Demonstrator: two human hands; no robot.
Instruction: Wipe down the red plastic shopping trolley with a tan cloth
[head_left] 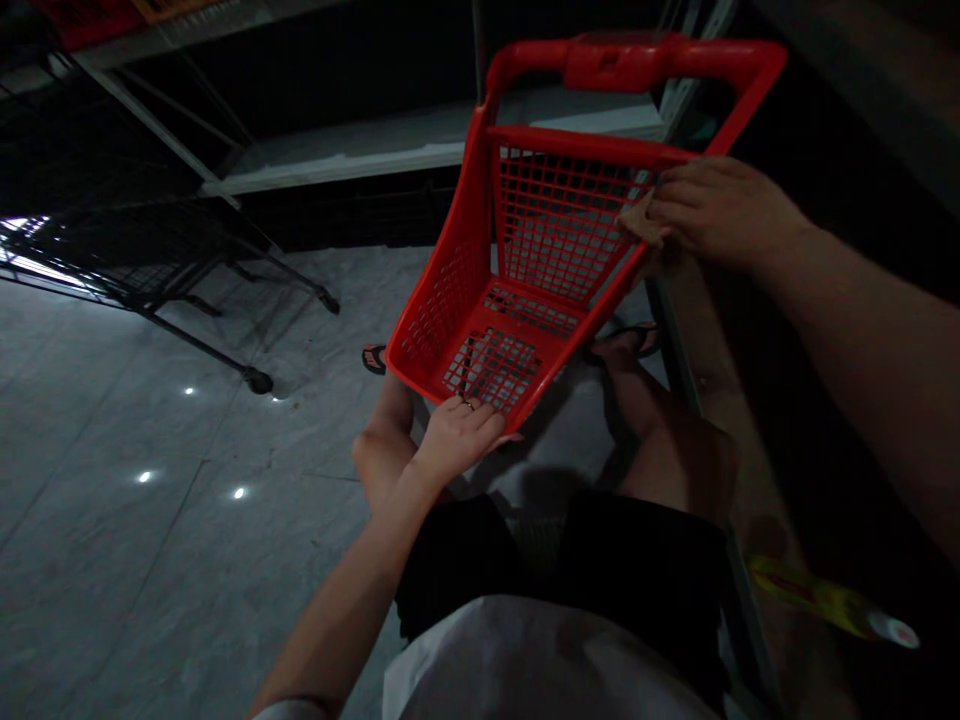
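A red plastic shopping cart (pixel 551 310) with mesh walls stands tilted between my knees, its handle (pixel 622 62) at the far end. My left hand (pixel 461 437) grips the near rim of the basket, fingers curled over the edge. At the right rim, near the back mesh panel, my right hand (pixel 724 212) presses a brownish cloth (pixel 641 222) against the plastic. The fingers of that hand are closed over the cloth. Inside the basket I see only the mesh floor and walls.
A dark metal cart (pixel 150 280) on casters stands at the left. Behind is a shelf rack (pixel 352 160). On the ledge at my right lies a yellow bottle (pixel 817 597) with a white cap. The floor (pixel 112 560) is grey tile.
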